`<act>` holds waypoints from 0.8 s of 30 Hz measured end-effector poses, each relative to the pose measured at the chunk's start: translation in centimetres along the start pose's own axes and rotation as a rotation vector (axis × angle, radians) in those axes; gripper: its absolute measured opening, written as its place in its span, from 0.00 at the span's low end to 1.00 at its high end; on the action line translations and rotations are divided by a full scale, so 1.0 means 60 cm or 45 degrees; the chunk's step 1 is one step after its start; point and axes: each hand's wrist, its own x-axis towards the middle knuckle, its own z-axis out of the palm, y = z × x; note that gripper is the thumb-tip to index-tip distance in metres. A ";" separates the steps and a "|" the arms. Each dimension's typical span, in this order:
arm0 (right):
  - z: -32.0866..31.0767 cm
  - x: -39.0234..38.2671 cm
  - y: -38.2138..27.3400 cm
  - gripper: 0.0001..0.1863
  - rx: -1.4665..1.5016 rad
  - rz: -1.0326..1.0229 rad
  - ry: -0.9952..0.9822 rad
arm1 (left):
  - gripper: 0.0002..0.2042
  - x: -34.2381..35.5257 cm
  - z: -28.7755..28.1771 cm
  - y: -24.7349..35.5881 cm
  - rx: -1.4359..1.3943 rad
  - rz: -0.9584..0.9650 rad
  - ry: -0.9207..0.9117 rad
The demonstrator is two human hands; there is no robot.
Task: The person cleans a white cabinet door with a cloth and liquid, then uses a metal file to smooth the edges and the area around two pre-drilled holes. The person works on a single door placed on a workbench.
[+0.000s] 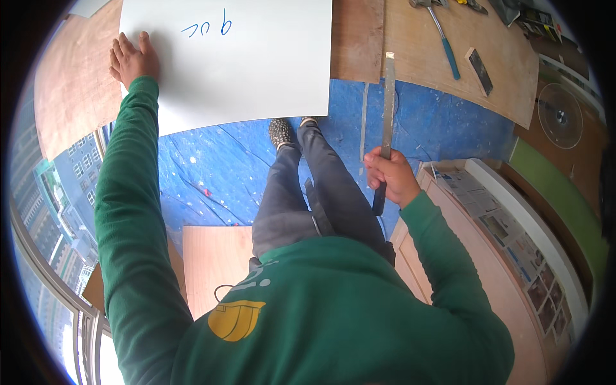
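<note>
A large white sheet (256,70) with blue handwriting lies over the wooden boards in front of me. My left hand (136,59) rests on its left edge, fingers stretched out and slightly apart, holding nothing. Closed around a long, narrow, flat bar-like tool (389,96) is my right hand (396,176), to the right of the sheet. The tool has a dark lower end and a small pale patch at its far tip. It points away from me, above the blue floor sheet, and I cannot make out its exact kind.
A hammer (444,45) and a small dark-faced block (479,72) lie on the wooden board (417,38) at far right. Blue sheeting (205,167) covers the floor. Newspaper (494,221) lies along a ledge to the right; a window (64,192) is at left.
</note>
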 end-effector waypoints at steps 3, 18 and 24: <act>-0.024 -0.011 0.012 0.10 -0.037 -0.059 -0.221 | 0.37 0.003 0.013 -0.010 0.092 0.162 0.053; -0.078 0.116 0.057 0.21 -0.937 -0.727 -0.058 | 0.35 -0.140 0.011 0.237 0.165 0.263 -0.345; -0.075 0.189 0.088 0.23 -0.910 -0.771 -0.247 | 0.30 -0.122 0.015 0.234 0.039 0.194 -0.201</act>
